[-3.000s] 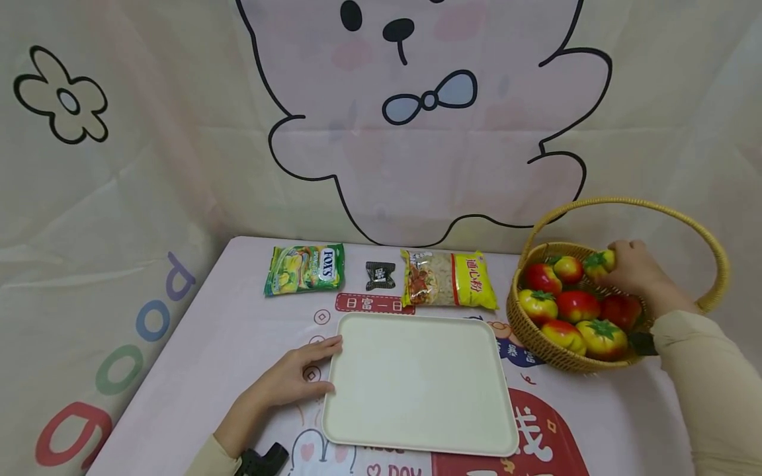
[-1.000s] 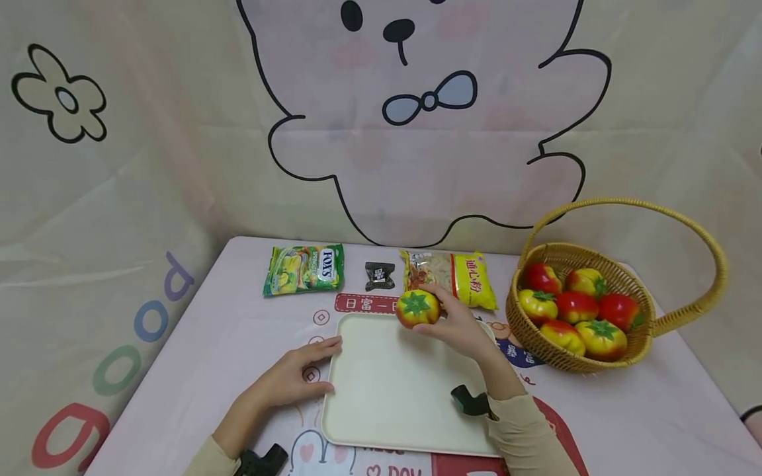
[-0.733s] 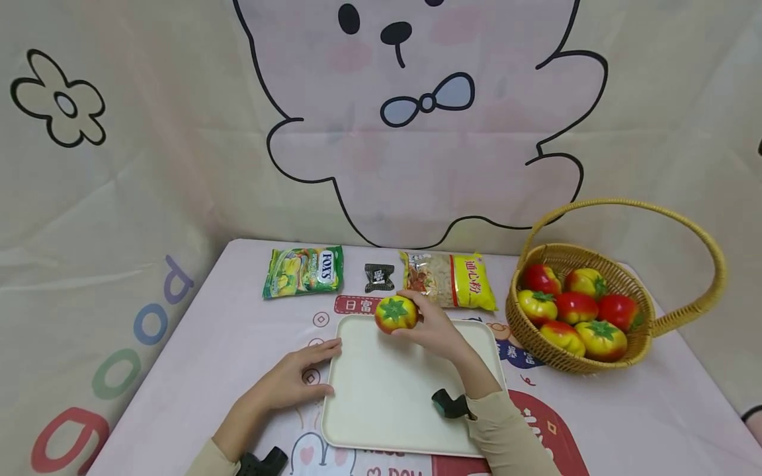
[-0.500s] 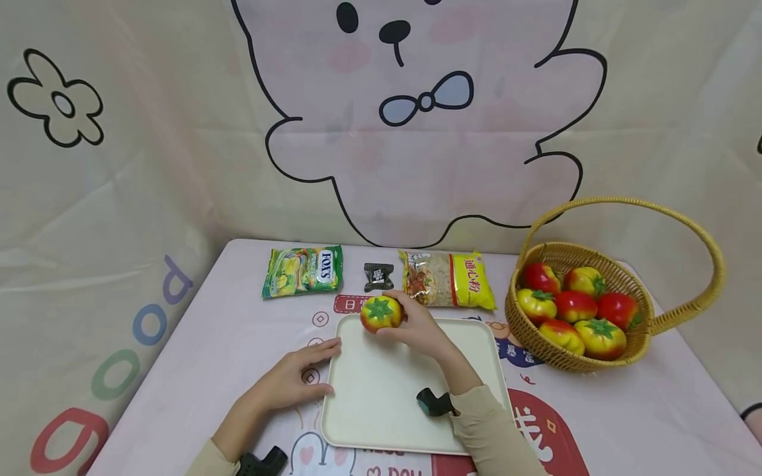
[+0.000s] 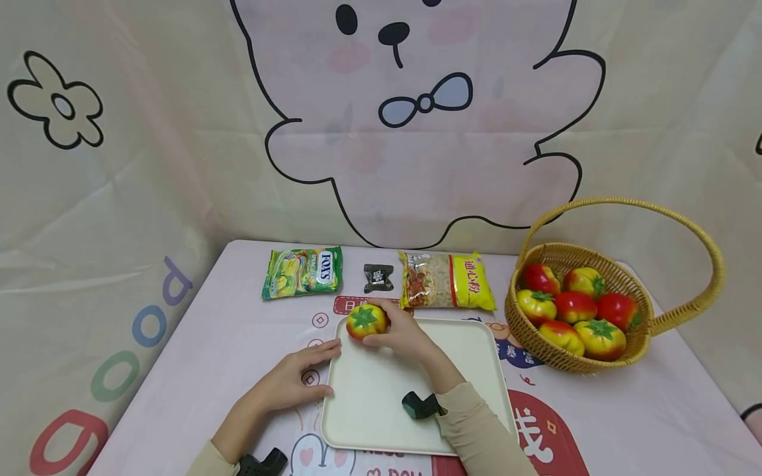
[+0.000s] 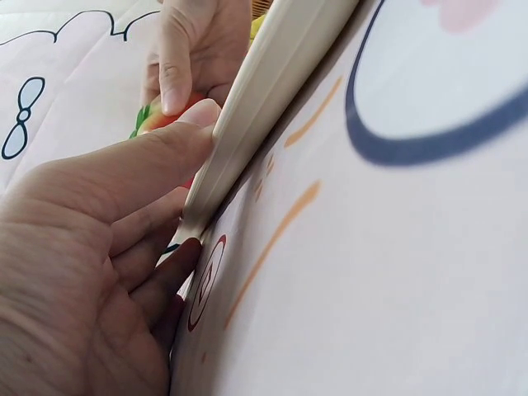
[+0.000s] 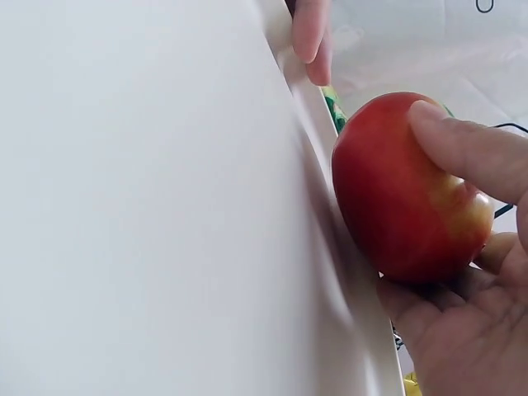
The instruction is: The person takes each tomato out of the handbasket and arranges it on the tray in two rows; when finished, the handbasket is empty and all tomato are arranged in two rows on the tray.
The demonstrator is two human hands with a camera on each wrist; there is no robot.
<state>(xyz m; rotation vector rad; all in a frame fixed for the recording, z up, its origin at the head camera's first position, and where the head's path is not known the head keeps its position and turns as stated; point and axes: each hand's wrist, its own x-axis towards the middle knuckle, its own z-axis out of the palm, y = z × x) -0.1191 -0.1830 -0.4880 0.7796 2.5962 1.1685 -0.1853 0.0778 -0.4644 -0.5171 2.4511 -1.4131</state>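
In the head view, we see the right hand [image 5: 407, 332] with its grip curled round a plump red and yellow fruit [image 5: 366, 322]. The fruit is at the far left corner of a flat, cream tray [image 5: 381, 403], and it hides some fingertips. The left hand [image 5: 290, 381] touches the tray's left side with its thumb and fingers spread, its grip loose. Both sleeves [image 5: 488, 439] run out of sight at the bottom. On the desk [image 5: 619, 423], a woven basket [image 5: 538, 350] carries more fruits [image 5: 576, 307], which cover most of its inside. Behind the tray lie three crinkly packets [image 5: 443, 281].

In the left wrist view, we see the thumb on the tray's smooth rim. Only bits of the fruit peek out.

In the right wrist view, the fruit is shiny and smooth. Its leafy top is almost all hidden. We cannot tell if it touches the tray.
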